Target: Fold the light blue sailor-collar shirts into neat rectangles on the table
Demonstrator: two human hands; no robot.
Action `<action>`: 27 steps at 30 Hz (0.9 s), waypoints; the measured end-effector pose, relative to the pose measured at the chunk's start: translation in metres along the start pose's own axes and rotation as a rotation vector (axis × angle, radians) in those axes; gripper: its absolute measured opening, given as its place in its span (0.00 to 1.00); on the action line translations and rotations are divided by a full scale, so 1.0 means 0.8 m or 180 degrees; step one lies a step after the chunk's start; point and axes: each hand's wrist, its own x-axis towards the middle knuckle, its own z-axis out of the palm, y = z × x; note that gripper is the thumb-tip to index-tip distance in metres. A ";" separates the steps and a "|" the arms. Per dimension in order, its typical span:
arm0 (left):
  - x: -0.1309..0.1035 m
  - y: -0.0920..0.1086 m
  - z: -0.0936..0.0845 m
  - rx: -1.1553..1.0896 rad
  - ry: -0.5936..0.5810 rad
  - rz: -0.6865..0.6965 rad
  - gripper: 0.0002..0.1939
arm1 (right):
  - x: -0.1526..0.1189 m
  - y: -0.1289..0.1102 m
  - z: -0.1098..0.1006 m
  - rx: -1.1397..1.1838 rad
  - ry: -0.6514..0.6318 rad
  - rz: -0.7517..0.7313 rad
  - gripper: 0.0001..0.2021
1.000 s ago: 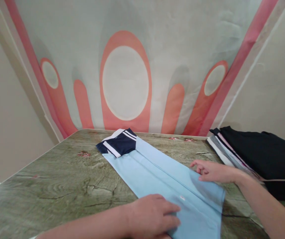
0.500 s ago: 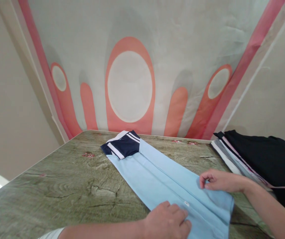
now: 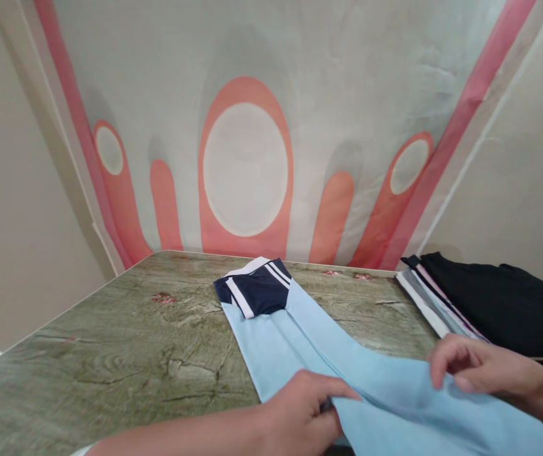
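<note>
My left hand pinches the garment's left edge; my right hand half-curled over its right side, grip unclear; between and beyond my fingers it runs to a navy end on the table; clothes pile beyond my right

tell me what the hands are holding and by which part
The left hand grips the light-blue garment by its left edge; the right hand is at its right edge, grip unclear.
</note>
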 end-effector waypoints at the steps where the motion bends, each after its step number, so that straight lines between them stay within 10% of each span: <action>1: -0.004 0.003 -0.008 -0.0261 0.0245 -0.0176 0.12 | 0.008 -0.007 -0.004 0.0261 0.0208 -0.0112 0.23; 8: -0.016 -0.034 -0.095 -0.0568 0.2028 -0.0371 0.14 | 0.163 -0.097 -0.040 0.0768 0.1063 -0.0875 0.25; 16: -0.020 -0.171 -0.218 -0.0764 0.3336 -0.0845 0.18 | 0.364 -0.144 -0.012 0.0939 0.1307 -0.0562 0.17; 21: -0.025 -0.211 -0.227 -0.0630 0.3258 -0.1097 0.26 | 0.392 -0.090 -0.003 0.0425 0.1929 -0.0340 0.15; 27: -0.028 -0.208 -0.227 0.0745 0.3327 -0.1033 0.44 | 0.347 -0.052 -0.010 -0.0385 0.2414 -0.0131 0.17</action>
